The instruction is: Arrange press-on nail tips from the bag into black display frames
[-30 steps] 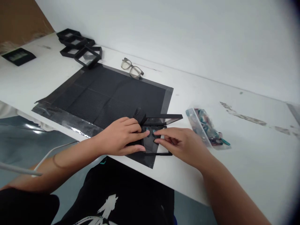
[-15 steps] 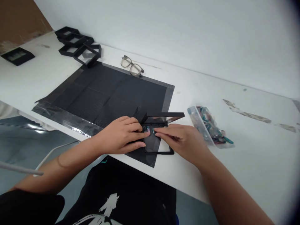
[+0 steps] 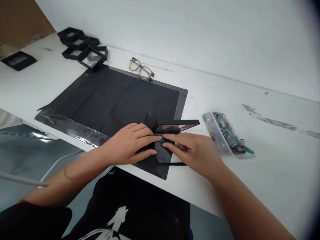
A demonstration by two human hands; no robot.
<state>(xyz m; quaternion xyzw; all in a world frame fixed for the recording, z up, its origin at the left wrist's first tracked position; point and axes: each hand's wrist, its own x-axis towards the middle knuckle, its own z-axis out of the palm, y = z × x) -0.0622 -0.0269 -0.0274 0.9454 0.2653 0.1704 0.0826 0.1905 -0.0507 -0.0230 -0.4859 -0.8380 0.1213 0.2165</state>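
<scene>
A hinged black display frame [image 3: 163, 158] lies open on the black mat, its lid [image 3: 178, 122] tilted up at the back and clear film across its base. My right hand [image 3: 193, 146] reaches in from the right, thumb and index finger closing on a small glossy teal piece [image 3: 162, 140] at the upper left of the film. From the left, my left hand [image 3: 133, 143] rests by the frame's edge. Its index fingertip presses beside the teal piece, with the thumb stretched out apart. Fingers partly hide the pieces on the film.
A clear plastic box [image 3: 225, 136] of teal and brown glossy pieces stands to the right. Beyond the black mat [image 3: 140, 96] lie eyeglasses [image 3: 141, 69]. Several black frames [image 3: 83, 48] are piled at the back left, near another dark flat case [image 3: 18, 60].
My right hand has shifted slightly left, bringing the teal piece close against my left index fingertip. My left hand has stayed almost in place. The view has moved a little.
</scene>
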